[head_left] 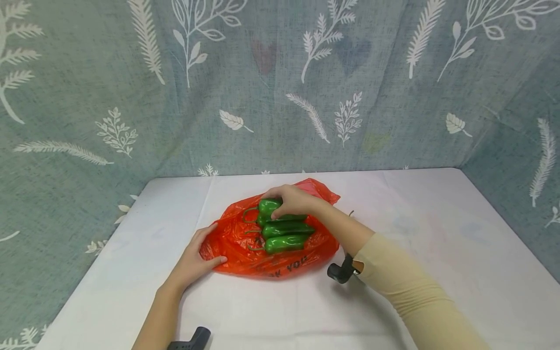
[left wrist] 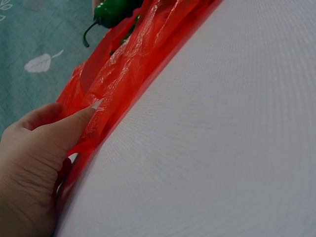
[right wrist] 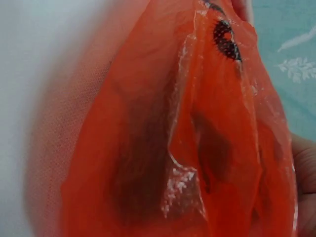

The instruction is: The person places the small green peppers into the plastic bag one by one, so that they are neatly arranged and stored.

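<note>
A red plastic bag (head_left: 236,265) with dark printed letters lies spread on the white table, several green peppers on or in it. My right hand (head_left: 290,200) grips the farthest pepper (head_left: 265,210) from above, thumb on the near side. Just nearer lie a middle pepper (head_left: 286,228) and a front pepper (head_left: 286,244), stems to the left. At the bag's left end, my left hand (head_left: 194,255) holds its edge; the left wrist view has the thumb (left wrist: 74,126) on the red film. Bag film (right wrist: 133,163) fills much of the right wrist view, with blurred dark shapes behind it.
The white-covered table (head_left: 437,233) extends around the bag. Behind and beside it hangs a grey-green cloth (head_left: 271,126) with white leaf prints. A thin stem (head_left: 351,213) pokes out beyond my right forearm. Black camera mounts (head_left: 341,272) sit at both wrists.
</note>
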`<state>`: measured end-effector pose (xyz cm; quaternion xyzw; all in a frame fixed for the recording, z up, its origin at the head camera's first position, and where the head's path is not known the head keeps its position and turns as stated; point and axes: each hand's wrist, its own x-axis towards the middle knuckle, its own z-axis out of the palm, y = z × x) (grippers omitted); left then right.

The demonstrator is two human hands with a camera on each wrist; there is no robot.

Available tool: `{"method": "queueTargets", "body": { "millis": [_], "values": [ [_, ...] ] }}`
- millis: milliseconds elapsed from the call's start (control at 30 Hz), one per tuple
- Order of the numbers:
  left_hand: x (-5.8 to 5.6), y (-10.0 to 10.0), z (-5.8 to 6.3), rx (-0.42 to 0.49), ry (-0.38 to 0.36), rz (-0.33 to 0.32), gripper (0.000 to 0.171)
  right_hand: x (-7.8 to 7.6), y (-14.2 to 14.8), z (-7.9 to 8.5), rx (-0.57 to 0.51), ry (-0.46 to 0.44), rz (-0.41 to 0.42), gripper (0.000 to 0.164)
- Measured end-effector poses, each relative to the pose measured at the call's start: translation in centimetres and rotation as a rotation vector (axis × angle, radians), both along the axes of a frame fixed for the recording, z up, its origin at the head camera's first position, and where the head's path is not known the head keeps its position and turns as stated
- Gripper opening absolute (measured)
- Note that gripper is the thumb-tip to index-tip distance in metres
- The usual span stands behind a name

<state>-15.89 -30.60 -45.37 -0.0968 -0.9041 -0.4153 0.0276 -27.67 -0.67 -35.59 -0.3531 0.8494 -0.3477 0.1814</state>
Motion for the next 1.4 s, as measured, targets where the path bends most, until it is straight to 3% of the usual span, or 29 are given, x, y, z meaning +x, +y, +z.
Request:
{"method": "queueTargets", "body": {
  "millis": [333,533,767,1000,1400],
  "values": [
    [0.0,-0.1,-0.1,0.003,0.008,-0.008,0.083,-0.6,-0.4,-0.6,0.029,0.006,-0.007,0.051],
    [0.0,-0.2,-0.1,0.005,-0.003,-0.003,0.084,-0.5,-0.3,-0.9,-0.018,0.036,-0.026,0.048],
    [0.1,-0.1,0.0,-0.005,0.000,-0.003,0.084,0.0,0.0,-0.8,-0.089,0.040,-0.070,0.046],
    [0.1,-0.1,0.1,-0.004,-0.004,-0.003,0.084,0.3,0.5,-0.4,-0.093,0.052,-0.104,0.048],
    [0.0,0.0,0.1,-0.014,0.016,-0.012,0.084,1.5,2.0,0.5,-0.145,0.077,-0.115,0.053]
  ]
}}
